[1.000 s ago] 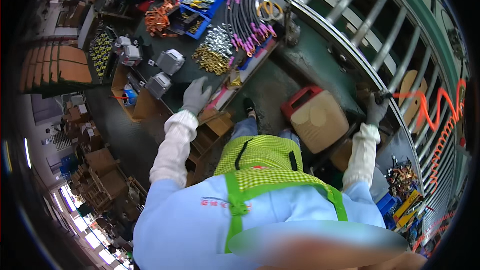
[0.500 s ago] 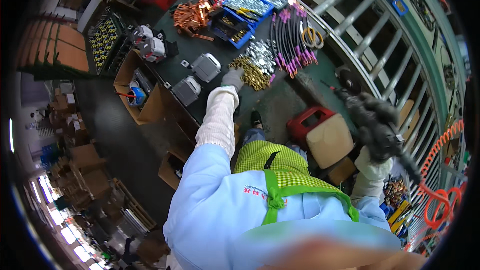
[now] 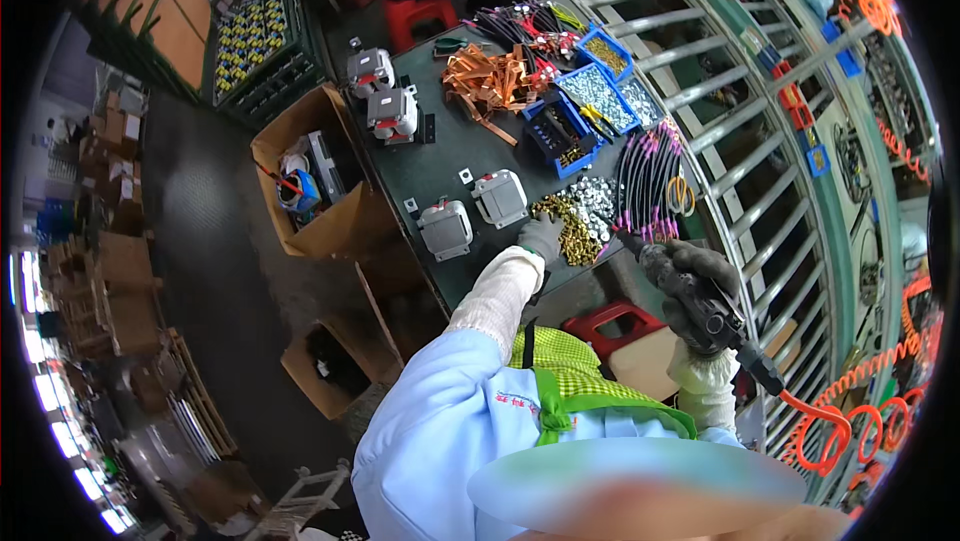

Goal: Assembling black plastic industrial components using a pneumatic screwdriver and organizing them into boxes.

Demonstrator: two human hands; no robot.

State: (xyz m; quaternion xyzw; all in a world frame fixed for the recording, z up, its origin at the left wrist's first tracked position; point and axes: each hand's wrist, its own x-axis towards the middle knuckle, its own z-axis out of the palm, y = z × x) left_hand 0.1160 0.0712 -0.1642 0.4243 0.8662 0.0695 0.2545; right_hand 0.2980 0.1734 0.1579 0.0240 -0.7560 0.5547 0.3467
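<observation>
My left hand [image 3: 541,238], in a grey glove, is at the near left edge of a pile of brass-coloured screws [image 3: 577,232]. Its fingers are bent together, and what they pinch, if anything, is too small to make out. My right hand [image 3: 703,276], in a dark glove, is wrapped round a black power screwdriver [image 3: 715,321] fed by an orange coiled hose [image 3: 828,421]. Its tip points toward the bench. Silvery nuts or washers [image 3: 597,199] lie beside the screws. Left of my left hand stand two grey metal-cased units [image 3: 445,229] with small tabs.
Black cables with pink ends [image 3: 648,186] lie by the metal roller rack [image 3: 725,106]. Farther back are copper strips [image 3: 490,81], blue bins [image 3: 598,99] and more grey units [image 3: 391,113]. An open carton [image 3: 345,216] stands left of the bench; a red stool [image 3: 612,326] is near me.
My right hand has swung the screwdriver forward and left, toward the bench's near right corner. My view has shifted; my left hand stays at the brass screws.
</observation>
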